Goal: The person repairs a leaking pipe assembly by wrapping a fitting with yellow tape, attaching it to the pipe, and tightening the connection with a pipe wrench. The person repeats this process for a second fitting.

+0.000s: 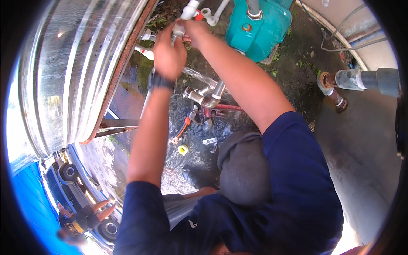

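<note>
At the top centre, my left hand (pixel 169 55) and my right hand (pixel 193 30) are both closed around a pale pipe fitting (pixel 178 30), beside a white pipe piece (pixel 190 9). A red piece (pixel 198 15) shows beside it. Below them, water (pixel 199 77) streams past a metal pipe assembly (pixel 210 101) with an elbow. An orange-handled tool (pixel 185 124), a silver wrench (pixel 209 140) and a yellow ring-shaped roll (pixel 183 149) lie on the wet ground. The right side of the fitting is partly hidden by my fingers.
A teal pump (pixel 259 38) stands at upper right. A corrugated metal tank (pixel 68 72) on a rusty frame (pixel 114 124) fills the left. Grey pipes (pixel 367 80) run at the right. At lower left, another person (pixel 78 221) is near a parked vehicle and a blue sheet (pixel 27 199).
</note>
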A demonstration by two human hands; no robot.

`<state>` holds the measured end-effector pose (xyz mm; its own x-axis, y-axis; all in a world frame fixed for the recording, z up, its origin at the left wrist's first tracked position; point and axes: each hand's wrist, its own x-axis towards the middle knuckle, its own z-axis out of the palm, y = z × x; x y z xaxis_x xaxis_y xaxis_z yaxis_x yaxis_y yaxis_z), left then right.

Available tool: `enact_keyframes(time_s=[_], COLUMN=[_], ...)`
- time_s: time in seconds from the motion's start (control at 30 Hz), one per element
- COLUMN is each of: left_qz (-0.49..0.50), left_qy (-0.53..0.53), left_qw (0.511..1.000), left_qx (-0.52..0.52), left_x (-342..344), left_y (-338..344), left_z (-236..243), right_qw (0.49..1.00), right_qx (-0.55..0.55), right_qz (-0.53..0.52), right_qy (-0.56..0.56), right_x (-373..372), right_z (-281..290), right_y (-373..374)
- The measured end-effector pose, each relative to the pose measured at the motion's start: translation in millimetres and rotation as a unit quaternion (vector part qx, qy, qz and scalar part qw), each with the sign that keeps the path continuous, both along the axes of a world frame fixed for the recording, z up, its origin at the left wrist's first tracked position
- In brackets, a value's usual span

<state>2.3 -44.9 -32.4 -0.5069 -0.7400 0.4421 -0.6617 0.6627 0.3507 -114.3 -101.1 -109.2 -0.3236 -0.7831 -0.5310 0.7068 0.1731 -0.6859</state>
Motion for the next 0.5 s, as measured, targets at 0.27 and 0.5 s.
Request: enact_keyframes(time_s=[0.27, 0.5], left_qz=[0.176, 0.292], left_qy=[0.166, 0.442], left_qw=[0.968, 0.724], left_qx=[0.067, 0.442], left_x=[49.4, 90.9], left_y=[149.7, 169.5], left_z=[-31.3, -63.5], right_qw=[0.964, 0.960], right_qx=[0.168, -0.168], right_qz=[-0.062, 0.040], right_qy=[0.197, -0.221], right_x=[14.8, -0.7], right_z=[22.2, -29.6], right_y=[-5.5, -3.3])
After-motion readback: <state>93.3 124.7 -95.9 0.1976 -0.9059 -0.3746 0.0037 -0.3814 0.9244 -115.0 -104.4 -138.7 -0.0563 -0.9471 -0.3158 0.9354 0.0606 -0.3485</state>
